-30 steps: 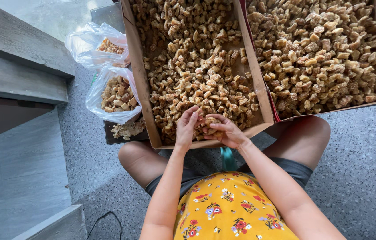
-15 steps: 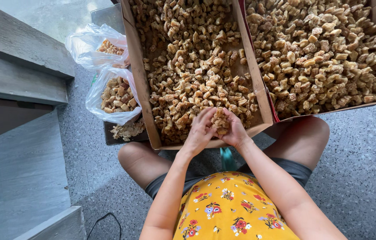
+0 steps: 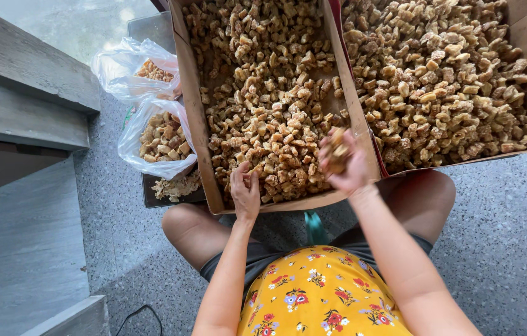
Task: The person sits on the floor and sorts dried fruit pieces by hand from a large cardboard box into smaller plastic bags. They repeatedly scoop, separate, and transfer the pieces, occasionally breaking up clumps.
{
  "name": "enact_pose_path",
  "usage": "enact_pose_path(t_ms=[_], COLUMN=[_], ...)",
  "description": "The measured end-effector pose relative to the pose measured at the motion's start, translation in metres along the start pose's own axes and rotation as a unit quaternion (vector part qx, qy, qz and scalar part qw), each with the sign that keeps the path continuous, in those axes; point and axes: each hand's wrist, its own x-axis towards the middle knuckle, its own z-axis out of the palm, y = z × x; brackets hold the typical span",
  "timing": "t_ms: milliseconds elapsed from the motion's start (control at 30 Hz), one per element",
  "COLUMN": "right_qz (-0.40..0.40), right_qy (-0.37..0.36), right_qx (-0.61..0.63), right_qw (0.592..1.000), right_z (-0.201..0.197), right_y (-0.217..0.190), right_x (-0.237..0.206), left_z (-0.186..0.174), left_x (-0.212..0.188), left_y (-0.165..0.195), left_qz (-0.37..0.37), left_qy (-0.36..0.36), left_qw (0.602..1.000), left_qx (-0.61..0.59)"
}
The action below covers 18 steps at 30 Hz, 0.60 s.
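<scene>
Hands apart: right hand clutches lumpy brown chunks; left hand rests open in cardboard box.

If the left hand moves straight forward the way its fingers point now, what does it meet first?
Probably the brown chunks in the left cardboard box: the left hand already rests on them at the near edge, fingers pointing into the pile.

1. i read this as a home step or porch used for food sorting: speckled stone floor and grey stone steps.
2. cardboard boxes of dried chunks and filled plastic bags sit on the floor.
</scene>
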Motion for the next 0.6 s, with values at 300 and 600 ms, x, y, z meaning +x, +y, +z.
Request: enact_pose_path(t_ms=[300, 600], right_qz=[-0.234, -0.129], right_qy=[0.308, 0.002], right_qx=[-0.136, 0.003], right_qw=[0.912, 0.992], right_z=[0.027, -0.008], right_y=[-0.191, -0.071], right_x=[0.043, 0.029], left_z=[-0.001, -0.003], left_x=[-0.006, 0.0], left_y=[0.008, 0.009], left_qz=[0.046, -0.061], left_qy=[-0.012, -0.044], left_qw=[0.997, 0.988], left_qx=[0.062, 0.134])
